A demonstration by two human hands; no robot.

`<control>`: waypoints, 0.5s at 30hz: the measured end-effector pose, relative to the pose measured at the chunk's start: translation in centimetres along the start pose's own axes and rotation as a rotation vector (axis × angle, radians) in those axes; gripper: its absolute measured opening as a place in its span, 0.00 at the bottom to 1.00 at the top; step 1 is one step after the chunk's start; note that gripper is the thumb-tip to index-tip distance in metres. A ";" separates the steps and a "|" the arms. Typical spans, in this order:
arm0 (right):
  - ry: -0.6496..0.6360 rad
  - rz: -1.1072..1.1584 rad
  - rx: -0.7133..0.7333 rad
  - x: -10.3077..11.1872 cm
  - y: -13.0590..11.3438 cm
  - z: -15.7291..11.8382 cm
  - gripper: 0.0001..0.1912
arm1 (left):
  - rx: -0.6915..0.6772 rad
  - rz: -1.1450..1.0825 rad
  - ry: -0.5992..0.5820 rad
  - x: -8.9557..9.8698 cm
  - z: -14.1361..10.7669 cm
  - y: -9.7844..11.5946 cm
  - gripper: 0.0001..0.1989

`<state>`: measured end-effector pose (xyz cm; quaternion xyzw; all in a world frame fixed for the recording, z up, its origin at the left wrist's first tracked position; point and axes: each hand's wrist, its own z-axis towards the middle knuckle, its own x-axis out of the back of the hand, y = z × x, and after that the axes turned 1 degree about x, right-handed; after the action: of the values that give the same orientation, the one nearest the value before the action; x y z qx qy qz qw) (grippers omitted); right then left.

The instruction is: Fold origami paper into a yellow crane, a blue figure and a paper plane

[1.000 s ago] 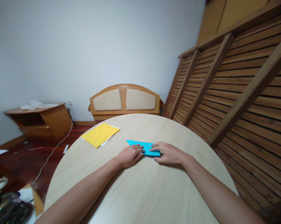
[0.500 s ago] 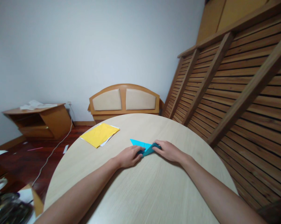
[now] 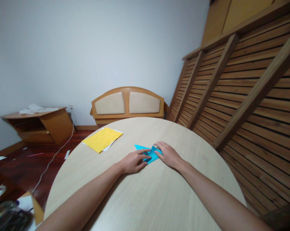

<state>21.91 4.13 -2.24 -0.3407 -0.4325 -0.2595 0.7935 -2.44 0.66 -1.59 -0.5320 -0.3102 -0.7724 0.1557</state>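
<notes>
A folded sheet of blue paper (image 3: 152,157) lies near the middle of the round table (image 3: 145,199). My left hand (image 3: 133,161) rests on its left part, fingers stretched out and a little apart, pressing it against the tabletop. At the right end, my right hand (image 3: 168,154) is closed on a folded flap, with the thumb on the near side and the fingers behind. Some of the paper's folds are hidden under my fingers. To the left, apart from both hands, lies a stack of yellow paper (image 3: 103,139) with white edges showing beneath.
A wooden headboard (image 3: 128,102) stands beyond the table against the wall. Slatted wooden panels (image 3: 231,96) lean along the right side. On the left are a low cabinet (image 3: 36,125), a cable (image 3: 48,163) across the floor, and a box (image 3: 36,208) near the table's edge.
My right hand has moved slightly left, bringing the paper's right flap over and inward. The left fingers have spread a little on the paper.
</notes>
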 end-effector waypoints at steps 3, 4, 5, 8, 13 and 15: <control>-0.011 -0.057 0.033 0.0 -0.6 0.0 0.16 | 0.013 0.031 0.001 -0.1 0.0 -0.1 0.18; -0.021 -0.066 0.043 0.0 -0.9 0.0 0.17 | 0.015 0.035 0.002 -0.1 0.0 -0.1 0.19; -0.034 -0.068 0.053 0.0 -1.3 -0.1 0.18 | 0.017 0.035 0.002 -0.2 0.1 -0.2 0.19; -0.132 -0.031 0.096 -0.2 -2.4 -0.5 0.22 | 0.011 0.018 0.006 -0.3 0.3 -0.3 0.21; -0.366 0.076 0.062 -0.5 -3.0 -1.1 0.30 | -0.033 -0.009 0.013 -0.2 0.6 -0.3 0.21; -0.383 0.101 0.051 -0.5 -2.8 -1.1 0.32 | -0.036 -0.007 0.000 -0.1 0.6 -0.3 0.20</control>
<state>20.21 1.59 -2.26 -0.3850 -0.5641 -0.1387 0.7172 -2.14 1.27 -1.64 -0.5336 -0.2980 -0.7784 0.1434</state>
